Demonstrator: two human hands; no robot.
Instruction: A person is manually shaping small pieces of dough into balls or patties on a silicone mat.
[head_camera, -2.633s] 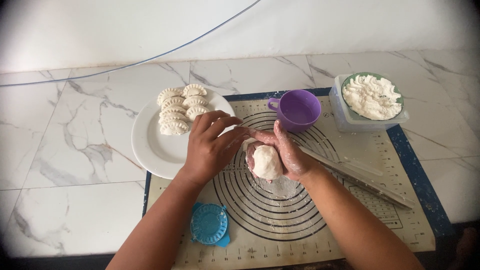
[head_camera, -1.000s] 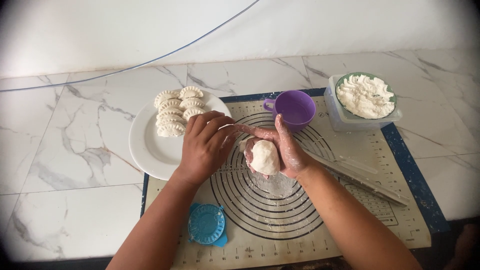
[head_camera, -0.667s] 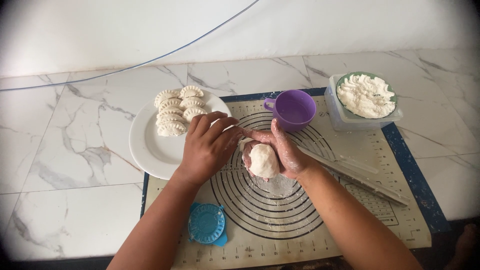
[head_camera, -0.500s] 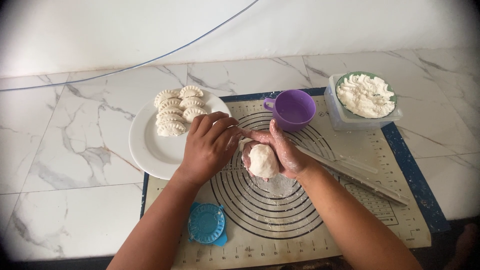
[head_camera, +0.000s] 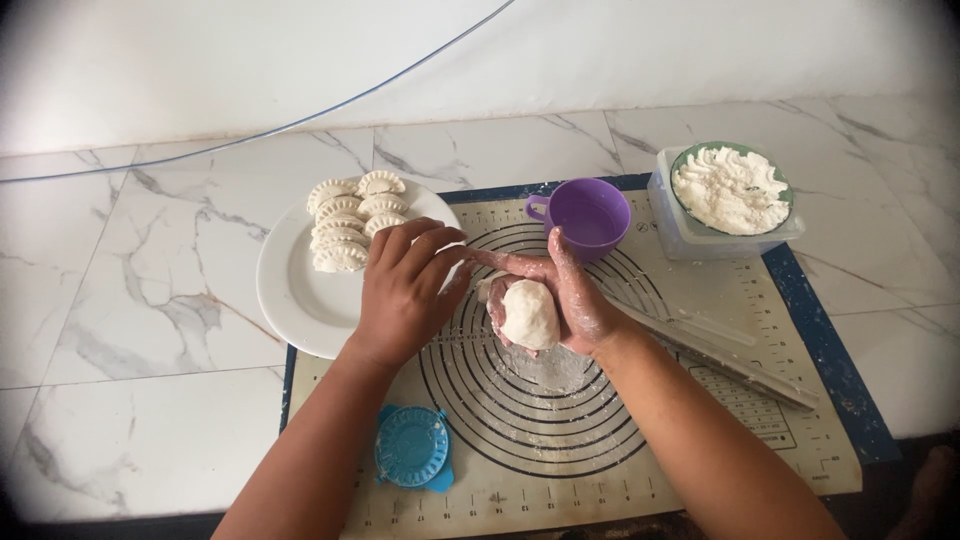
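While the right hand (head_camera: 575, 295) cupped a white dough ball (head_camera: 530, 313) with curled fingers, the left hand (head_camera: 405, 290) lay half closed just beside it and held nothing I could see. Both were over the round-lined baking mat (head_camera: 700, 400). A white plate (head_camera: 300, 300) of folded dumplings (head_camera: 350, 222) sat close on the left. A purple cup (head_camera: 590, 215) stood just behind. Farther right were a flour bowl (head_camera: 730, 188) and a clear rolling pin (head_camera: 720, 350). A blue dumpling press (head_camera: 415, 447) lay near the front edge, with open mat beside it.

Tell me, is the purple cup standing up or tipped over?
Standing up. The purple cup sits on the mat with its open mouth facing up.
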